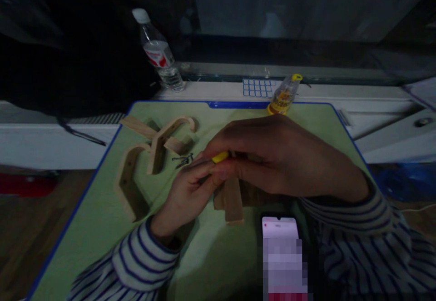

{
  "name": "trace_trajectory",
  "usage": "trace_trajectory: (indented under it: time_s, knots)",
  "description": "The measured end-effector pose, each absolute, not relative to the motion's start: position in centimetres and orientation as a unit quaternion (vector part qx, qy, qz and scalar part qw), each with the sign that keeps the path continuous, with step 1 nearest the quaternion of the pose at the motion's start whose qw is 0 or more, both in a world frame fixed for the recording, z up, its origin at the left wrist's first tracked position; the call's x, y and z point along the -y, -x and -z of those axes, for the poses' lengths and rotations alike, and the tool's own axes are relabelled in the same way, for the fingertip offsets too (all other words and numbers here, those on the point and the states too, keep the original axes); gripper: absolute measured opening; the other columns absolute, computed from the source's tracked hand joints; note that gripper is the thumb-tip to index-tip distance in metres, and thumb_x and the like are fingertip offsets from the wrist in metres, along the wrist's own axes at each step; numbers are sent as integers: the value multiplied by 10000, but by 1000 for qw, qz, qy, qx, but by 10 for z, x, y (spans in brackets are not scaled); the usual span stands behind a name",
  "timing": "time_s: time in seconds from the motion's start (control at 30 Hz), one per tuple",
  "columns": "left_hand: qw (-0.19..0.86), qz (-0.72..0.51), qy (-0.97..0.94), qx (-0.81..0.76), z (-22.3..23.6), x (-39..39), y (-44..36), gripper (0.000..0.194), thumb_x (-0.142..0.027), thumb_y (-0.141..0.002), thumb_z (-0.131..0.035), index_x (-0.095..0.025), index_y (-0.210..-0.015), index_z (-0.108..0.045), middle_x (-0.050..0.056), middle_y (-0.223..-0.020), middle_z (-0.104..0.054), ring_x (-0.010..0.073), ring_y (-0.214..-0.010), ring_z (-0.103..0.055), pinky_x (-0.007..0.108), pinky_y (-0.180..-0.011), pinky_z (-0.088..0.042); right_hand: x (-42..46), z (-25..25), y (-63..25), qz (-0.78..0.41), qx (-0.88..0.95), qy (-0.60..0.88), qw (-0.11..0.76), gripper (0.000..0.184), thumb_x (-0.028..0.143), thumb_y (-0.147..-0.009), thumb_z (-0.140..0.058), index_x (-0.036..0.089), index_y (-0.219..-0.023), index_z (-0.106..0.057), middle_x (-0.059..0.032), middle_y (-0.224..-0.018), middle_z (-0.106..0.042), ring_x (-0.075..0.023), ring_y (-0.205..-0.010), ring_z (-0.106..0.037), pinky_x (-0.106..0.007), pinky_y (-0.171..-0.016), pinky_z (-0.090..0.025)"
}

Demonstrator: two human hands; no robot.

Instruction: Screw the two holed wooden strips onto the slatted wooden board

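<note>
My right hand [272, 155] arches over the work with its fingers closed on a small yellow-handled tool [220, 157], whose kind is mostly hidden by the fingers. Up against it is my left hand [190, 192], thumb and fingers closed at the tool's thin grey end; what they pinch is hard to see. Beneath both hands lies a wooden strip [233, 205], crossing a darker wooden block [260, 196] that the right hand partly covers. Several dark screws [184, 160] lie loose on the table just left of my left fingertips.
Two curved wooden pieces [127, 183] with holes, a flat slat [138, 126] and a small wooden block [176, 145] occupy the green table's [207, 255] left side. A phone [282, 255] lies in front. A glue bottle [285, 94] and a water bottle [158, 51] stand behind.
</note>
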State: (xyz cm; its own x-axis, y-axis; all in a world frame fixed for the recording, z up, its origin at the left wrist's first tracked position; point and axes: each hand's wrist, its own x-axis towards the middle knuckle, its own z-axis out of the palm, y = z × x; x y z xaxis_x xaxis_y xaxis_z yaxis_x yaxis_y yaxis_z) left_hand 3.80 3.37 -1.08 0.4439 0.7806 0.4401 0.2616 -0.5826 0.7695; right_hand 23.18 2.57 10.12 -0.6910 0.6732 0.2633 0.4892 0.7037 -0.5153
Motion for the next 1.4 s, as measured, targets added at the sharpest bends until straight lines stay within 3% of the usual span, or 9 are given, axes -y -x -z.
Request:
trace_trajectory:
  time_s: [0.23, 0.47, 0.87, 1.0, 1.23, 1.4]
  knots:
    - [252, -492, -742, -379, 13, -29, -44, 122, -280, -730, -757, -204, -800, -690, -22, -766, -673, 134, -731, -624, 264, -695, -527, -26, -100, -230, -196, 893, 319, 249, 205, 219, -920, -532, 160, -1100, -610, -37, -1053, -692, -142, -956, -640, -272, -838, -464]
    - [262, -463, -757, -379, 4, -30, -47, 107, -305, -777, -713, -204, -814, -711, -5, -786, -713, 169, -778, -647, 306, -746, -537, -21, -100, -232, -219, 887, 314, 259, 321, 123, -915, -472, 189, -1205, -592, -43, -1186, -664, -149, -1037, -633, -290, -895, -486]
    - [338, -436, -764, -336, 8, -32, -44, 139, -264, -867, -617, -226, -940, -730, 18, -813, -713, 158, -755, -646, 273, -682, -532, -25, -95, -230, -145, 883, 357, 268, 179, 249, -906, -549, 165, -1050, -615, -26, -949, -684, -150, -904, -638, -254, -759, -439]
    - [312, -463, -752, -351, 8, -29, -46, 153, -278, -807, -694, -209, -942, -713, 10, -812, -708, 146, -747, -639, 259, -691, -527, -24, -95, -230, -143, 884, 354, 270, 151, 228, -901, -546, 155, -1014, -615, -31, -930, -682, -145, -878, -633, -245, -729, -429]
    - [302, -478, -742, -360, 10, -31, -47, 140, -309, -774, -726, -189, -846, -710, 17, -785, -707, 149, -742, -644, 272, -708, -533, -21, -96, -231, -177, 882, 332, 282, 277, 168, -905, -507, 188, -1166, -598, -40, -1080, -689, -144, -969, -641, -272, -813, -478]
    - [317, -458, -754, -347, 9, -34, -44, 102, -276, -804, -701, -219, -883, -731, 16, -817, -727, 171, -799, -666, 299, -746, -556, -22, -95, -232, -186, 884, 330, 273, 254, 144, -913, -487, 193, -1114, -635, -30, -1109, -688, -138, -994, -645, -275, -855, -482]
